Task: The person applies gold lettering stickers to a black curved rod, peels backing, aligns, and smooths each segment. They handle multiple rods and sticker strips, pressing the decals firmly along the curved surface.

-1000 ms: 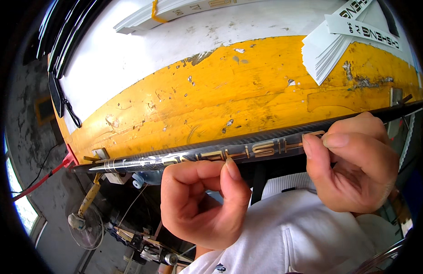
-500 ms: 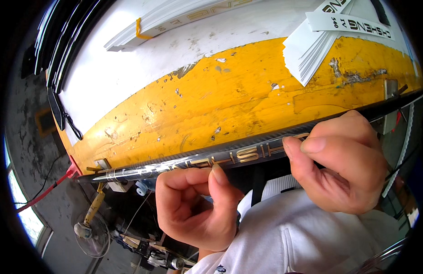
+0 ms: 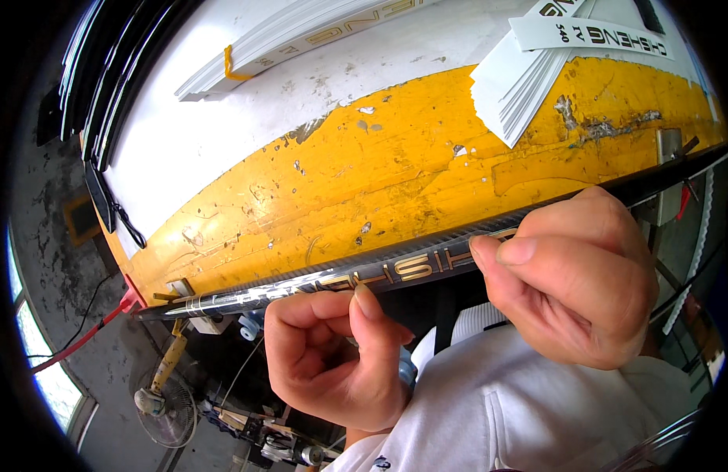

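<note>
A long black carbon-fibre rod lies along the near edge of the yellow table, rising toward the right. A gold-lettered decal runs along its side. Beneath the lettering, my left hand is closed, thumb and forefinger pinched at the decal's lower edge. My right hand pinches thumb to forefinger at the decal's right end, against the rod. The fingers of both hands cover the bits they grip, and the right hand hides part of the lettering.
The worn yellow tabletop carries a banded stack of white strips and a fan of white printed strips. Several black rods lie far left. Metal brackets stand along the near edge. A fan sits lower left.
The view has shifted slightly. Both hands keep their pinches at nearly the same spots on the rod; little else differs.
</note>
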Tool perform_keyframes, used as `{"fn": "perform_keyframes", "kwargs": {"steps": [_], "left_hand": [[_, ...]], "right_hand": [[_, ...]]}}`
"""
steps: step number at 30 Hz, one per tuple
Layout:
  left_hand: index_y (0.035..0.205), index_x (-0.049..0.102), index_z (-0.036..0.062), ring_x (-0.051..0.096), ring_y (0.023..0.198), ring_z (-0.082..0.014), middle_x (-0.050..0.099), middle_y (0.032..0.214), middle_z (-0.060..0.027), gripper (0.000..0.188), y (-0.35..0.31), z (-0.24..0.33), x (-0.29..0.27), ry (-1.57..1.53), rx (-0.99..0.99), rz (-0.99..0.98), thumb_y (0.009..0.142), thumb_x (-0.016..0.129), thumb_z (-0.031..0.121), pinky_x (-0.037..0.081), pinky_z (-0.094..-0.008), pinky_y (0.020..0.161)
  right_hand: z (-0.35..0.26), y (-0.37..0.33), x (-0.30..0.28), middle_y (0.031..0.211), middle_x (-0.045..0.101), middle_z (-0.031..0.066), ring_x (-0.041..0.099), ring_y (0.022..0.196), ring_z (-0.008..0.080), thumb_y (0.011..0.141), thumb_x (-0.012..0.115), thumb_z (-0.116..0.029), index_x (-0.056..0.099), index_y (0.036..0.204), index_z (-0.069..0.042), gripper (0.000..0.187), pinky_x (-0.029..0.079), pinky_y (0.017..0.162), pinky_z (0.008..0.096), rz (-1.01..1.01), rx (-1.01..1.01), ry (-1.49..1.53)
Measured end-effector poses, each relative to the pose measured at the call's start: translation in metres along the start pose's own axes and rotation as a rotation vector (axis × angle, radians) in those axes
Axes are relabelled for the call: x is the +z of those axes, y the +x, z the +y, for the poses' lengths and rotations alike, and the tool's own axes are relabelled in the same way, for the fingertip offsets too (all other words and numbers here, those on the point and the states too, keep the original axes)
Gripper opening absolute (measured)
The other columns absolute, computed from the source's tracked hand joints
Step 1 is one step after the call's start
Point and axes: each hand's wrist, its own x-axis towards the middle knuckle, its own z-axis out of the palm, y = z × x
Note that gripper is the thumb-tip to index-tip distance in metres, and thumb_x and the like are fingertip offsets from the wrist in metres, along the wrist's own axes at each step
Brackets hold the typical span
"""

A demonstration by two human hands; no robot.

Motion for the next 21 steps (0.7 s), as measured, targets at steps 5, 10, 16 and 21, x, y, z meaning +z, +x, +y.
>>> {"fn": "perform_keyframes", "kwargs": {"steps": [5, 10, 16, 21], "left_hand": [[0.082, 0.049, -0.0005, 0.057, 0.048, -0.0085, 0.058, 0.061, -0.0053, 0.019, 0.000, -0.003, -0.002, 0.005, -0.011, -0.007, 0.081, 0.068, -0.002, 0.044, -0.0166, 0.048], [0.082, 0.049, -0.0007, 0.057, 0.048, -0.0084, 0.058, 0.060, -0.0052, 0.019, -0.001, -0.003, -0.002, -0.003, -0.010, 0.000, 0.081, 0.068, -0.002, 0.043, -0.0165, 0.048], [0.081, 0.049, -0.0004, 0.057, 0.047, -0.0083, 0.058, 0.060, -0.0050, 0.019, 0.000, -0.003, 0.000, -0.010, -0.005, 0.011, 0.081, 0.069, -0.001, 0.043, -0.0164, 0.048], [0.081, 0.049, -0.0003, 0.057, 0.047, -0.0085, 0.058, 0.060, -0.0050, 0.019, 0.000, -0.003, -0.001, -0.008, 0.001, 0.015, 0.081, 0.068, -0.001, 0.043, -0.0162, 0.048]], "right_hand": [[0.003, -0.006, -0.008, 0.075, 0.053, 0.0065, 0.047, 0.057, 0.0148, 0.063, 0.073, 0.013, 0.058, 0.102, -0.002, 0.044, 0.036, 0.049, 0.0262, -0.019, -0.008, -0.028], [0.001, -0.004, -0.006, 0.073, 0.052, 0.0058, 0.046, 0.056, 0.0147, 0.064, 0.072, 0.012, 0.059, 0.101, -0.002, 0.041, 0.035, 0.049, 0.0263, -0.041, -0.015, -0.056], [0.004, -0.009, -0.013, 0.071, 0.051, 0.0050, 0.044, 0.055, 0.0145, 0.066, 0.071, 0.011, 0.060, 0.100, -0.001, 0.038, 0.033, 0.048, 0.0264, -0.067, -0.025, -0.087], [0.002, -0.010, -0.015, 0.069, 0.050, 0.0043, 0.043, 0.054, 0.0144, 0.067, 0.071, 0.010, 0.061, 0.100, -0.001, 0.036, 0.033, 0.047, 0.0264, -0.091, -0.036, -0.113]]}}
